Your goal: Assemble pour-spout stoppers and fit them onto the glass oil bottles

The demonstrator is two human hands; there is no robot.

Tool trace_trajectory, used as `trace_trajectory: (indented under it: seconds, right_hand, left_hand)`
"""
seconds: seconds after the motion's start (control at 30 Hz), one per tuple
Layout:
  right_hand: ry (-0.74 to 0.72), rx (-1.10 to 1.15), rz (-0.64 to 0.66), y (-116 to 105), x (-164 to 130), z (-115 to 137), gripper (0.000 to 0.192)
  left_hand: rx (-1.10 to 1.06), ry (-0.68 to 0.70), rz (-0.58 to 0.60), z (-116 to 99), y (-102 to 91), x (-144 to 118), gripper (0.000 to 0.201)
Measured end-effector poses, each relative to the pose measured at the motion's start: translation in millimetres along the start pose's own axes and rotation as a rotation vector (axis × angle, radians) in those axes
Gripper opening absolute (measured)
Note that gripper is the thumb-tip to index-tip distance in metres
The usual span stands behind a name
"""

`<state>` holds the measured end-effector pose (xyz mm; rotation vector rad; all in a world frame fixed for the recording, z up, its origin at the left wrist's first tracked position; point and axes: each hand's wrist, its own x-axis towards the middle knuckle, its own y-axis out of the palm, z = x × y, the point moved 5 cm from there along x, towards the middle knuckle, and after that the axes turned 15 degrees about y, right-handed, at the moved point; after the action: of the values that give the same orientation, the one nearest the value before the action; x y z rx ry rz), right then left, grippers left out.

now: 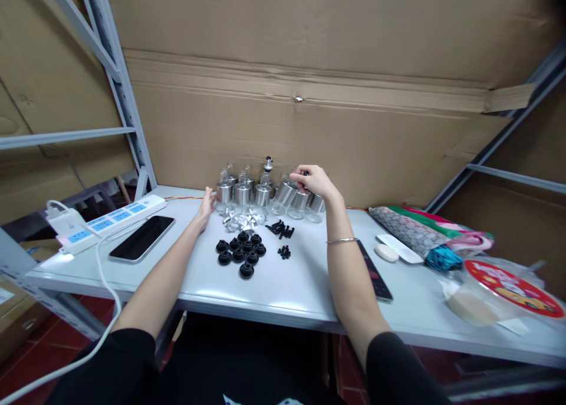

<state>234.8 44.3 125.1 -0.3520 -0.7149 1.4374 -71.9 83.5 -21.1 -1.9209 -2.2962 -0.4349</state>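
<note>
Glass bottles with silver metal sleeves stand in a cluster at the back of the table. My right hand is closed at the neck of one tilted glass bottle, near the right part of the cluster. My left hand rests edge-down with fingers stretched out, beside the leftmost bottle. In front of the bottles lie a pile of shiny silver parts, several round black caps, black stick-like parts and small black pieces. One bottle at the back carries a silver-and-black top.
On the left are a white power strip with a cable and a phone. Right of my right forearm lie a dark flat device, a white oval object, folded fabric and a round tub with a red lid. Cardboard backs the table.
</note>
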Motion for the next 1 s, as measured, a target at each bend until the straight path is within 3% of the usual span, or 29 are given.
trace_trajectory:
  seconds: [0.4,0.67,0.87,0.93,1.0]
  right_hand:
    - [0.002,-0.171,-0.069,25,12,-15,0.012]
    - [0.002,-0.195,-0.107,38,19,-23,0.002]
    - [0.077,-0.013,-0.079,32,20,-21,0.033]
    - [0.073,0.052,-0.199,15,20,-20,0.035]
    - [0.042,0.053,-0.423,-9,19,-23,0.032]
  left_hand:
    - [0.023,-0.017,0.004,-3,4.6,-2,0.060]
    - [0.014,0.050,0.055,-8,8.8,-3,0.058]
    - [0.007,0.060,0.050,-8,11.7,-6,0.052]
    - [0.009,0.082,0.050,-7,11.4,-5,0.050]
    - [0.014,0.097,0.051,-4,10.5,-3,0.047]
